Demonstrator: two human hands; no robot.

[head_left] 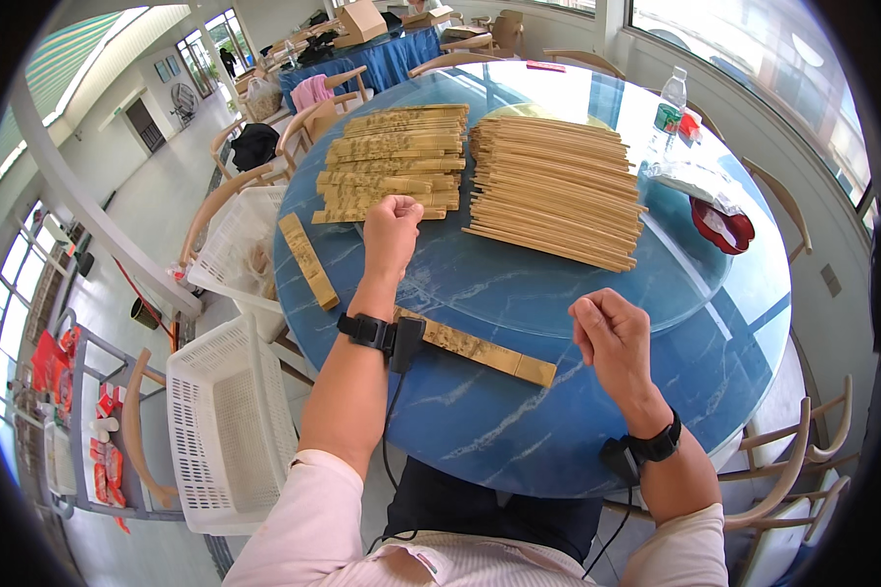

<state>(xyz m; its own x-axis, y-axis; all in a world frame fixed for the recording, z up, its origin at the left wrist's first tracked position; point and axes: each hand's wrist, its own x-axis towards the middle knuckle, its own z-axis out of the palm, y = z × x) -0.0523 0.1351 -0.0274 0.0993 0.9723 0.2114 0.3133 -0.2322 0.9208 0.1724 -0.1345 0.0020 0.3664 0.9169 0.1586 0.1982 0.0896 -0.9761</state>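
Note:
My left hand [394, 235] is closed, fingertips pinched, at the near edge of a pile of flat gold strips with dark printed patterns [392, 157]. Whether anything is in that pinch I cannot make out. One patterned gold strip [489, 354] lies slantwise in front of me, partly hidden behind my left wrist. Another such strip [308, 262] rests alone at the table's left side. Over the table, just right of the nearer strip's end, my right hand [612, 338] has its fingers curled closed, with nothing showing in them. Beyond both hands lies a broad stack of thin wooden sticks [553, 191].
The round blue marbled table [440, 440] carries a glass turntable. A plastic bottle [671, 98], a silvery packet [695, 184] and a red dish [722, 227] stand to the right. White plastic baskets [191, 430] sit left of the table. Wooden chairs [798, 470] surround it.

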